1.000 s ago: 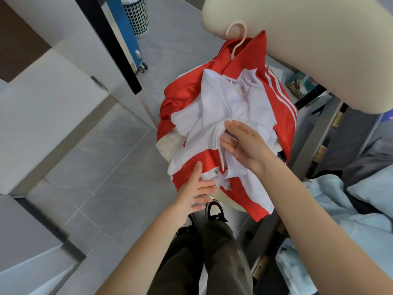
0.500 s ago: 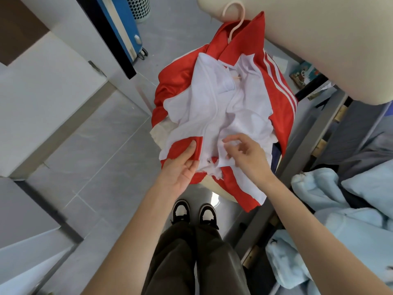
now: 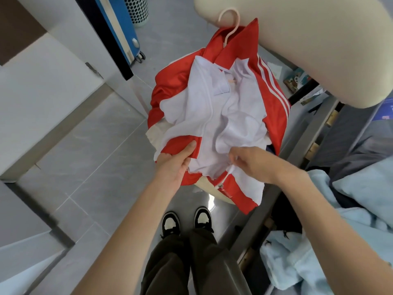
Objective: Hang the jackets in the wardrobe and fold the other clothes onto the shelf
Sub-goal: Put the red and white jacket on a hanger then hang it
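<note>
Head view is showing the hanging step in hand: the red-and-white jacket (image 3: 212, 107), already threaded on a pink hanger (image 3: 230, 24), is being readied over a cream cushioned seat (image 3: 152, 134) just ahead of the person's shoes (image 3: 170, 222). Its left front hem is being gripped by the left hand (image 3: 176, 165), thumb laid on the red band, while the bottom end of the zip (image 3: 209, 122) is being pinched by the right hand (image 3: 253, 165) with curled fingers (the slider itself is too small to be made out). By judgement, the two zip ends are being lined up for closing; next, the halves are likely needing to be mated and drawn shut, and the garment then lifted by the hanger hook for hanging. Grey floor tiles (image 3: 89, 150) are being stood on; white cabinet panels (image 3: 38, 96) are being seen to the left, a blue wheeled unit (image 3: 121, 33) and a perforated bin (image 3: 136, 7) beyond them, and pale blue bedding (image 3: 361, 199) is lying on a bed at the right
</note>
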Tool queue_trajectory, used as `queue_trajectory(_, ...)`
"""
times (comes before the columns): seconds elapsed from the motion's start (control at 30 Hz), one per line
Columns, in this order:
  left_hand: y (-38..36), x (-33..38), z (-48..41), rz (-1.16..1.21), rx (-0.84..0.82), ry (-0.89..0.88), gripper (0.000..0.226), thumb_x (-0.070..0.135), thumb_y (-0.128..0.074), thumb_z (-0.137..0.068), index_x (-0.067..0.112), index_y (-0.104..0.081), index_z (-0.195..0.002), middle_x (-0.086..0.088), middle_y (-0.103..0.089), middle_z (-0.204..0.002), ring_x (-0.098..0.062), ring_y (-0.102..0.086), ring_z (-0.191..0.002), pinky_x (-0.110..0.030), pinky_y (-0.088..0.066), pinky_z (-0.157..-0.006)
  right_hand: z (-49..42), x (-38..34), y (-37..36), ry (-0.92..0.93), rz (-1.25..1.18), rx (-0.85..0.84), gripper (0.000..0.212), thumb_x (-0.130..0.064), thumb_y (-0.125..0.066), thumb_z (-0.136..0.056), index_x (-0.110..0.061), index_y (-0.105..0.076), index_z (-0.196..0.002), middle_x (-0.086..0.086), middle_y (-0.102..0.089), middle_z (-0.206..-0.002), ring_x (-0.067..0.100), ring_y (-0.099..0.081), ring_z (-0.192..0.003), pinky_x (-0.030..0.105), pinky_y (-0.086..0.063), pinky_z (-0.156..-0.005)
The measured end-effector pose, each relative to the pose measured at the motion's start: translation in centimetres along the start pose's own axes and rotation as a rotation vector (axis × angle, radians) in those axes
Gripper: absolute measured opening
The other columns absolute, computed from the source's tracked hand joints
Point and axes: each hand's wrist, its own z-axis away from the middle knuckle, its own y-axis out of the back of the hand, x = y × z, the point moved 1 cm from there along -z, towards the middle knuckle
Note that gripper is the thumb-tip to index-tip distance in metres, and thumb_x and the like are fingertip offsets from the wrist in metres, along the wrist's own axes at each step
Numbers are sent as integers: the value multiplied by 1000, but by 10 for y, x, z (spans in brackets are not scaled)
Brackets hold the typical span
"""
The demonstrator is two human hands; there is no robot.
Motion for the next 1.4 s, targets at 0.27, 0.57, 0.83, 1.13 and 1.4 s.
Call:
queue_trajectory(0.27,9,-3,-18,-231,37,-91,27,12,-82,-73,17,-66,-94,-2,-72,-102,-17,-68,-98,-33,-52,-91,-54,-15,-53,-152,-136,282,13,-3,-48,-91,-7,-53,-101,14,-62,-96,32,-57,-89,35,-41,-75)
queue_trajectory(0.57,37,-3,-26,-254,-13,-76,24,3,-77,-76,14,-66,-95,3,-73,-89,-5,-71,-73,-16,-53,-61,-18,-50,-159,-696,-1242,775,15,-19,-66,-91,-7,-56,-89,7,-65,-85,12,-64,-68,29,-55,-70)
queue_trajectory(0.83,49,-6,-28,-308,-39,-19,32,7,-78,-76,7,-65,-105,-2,-72,-94,-11,-68,-82,-21,-54,-73,-62,-83,-152,-781,-2349,492,30,-25,-73,-86,-9,-67,-110,6,-64,-104,11,-66,-79,20,-57,-59)
queue_trajectory(1.13,52,-6,-31,-329,-72,2,24,7,-77,-77,13,-66,-98,4,-73,-85,-4,-69,-72,-14,-53,-62,-72,-74,-148,-744,-2283,427,14,-21,-70,-89,-10,-66,-97,0,-67,-90,7,-66,-72,18,-57,-62)
queue_trajectory(1.4,46,-6,-25,-309,-89,16,35,8,-78,-76,13,-64,-108,3,-73,-94,-6,-69,-81,-16,-53,-68,-18,-52,-151,-275,-2188,194,16,-20,-66,-81,-12,-70,-94,-1,-69,-87,8,-66,-79,22,-54,-77)
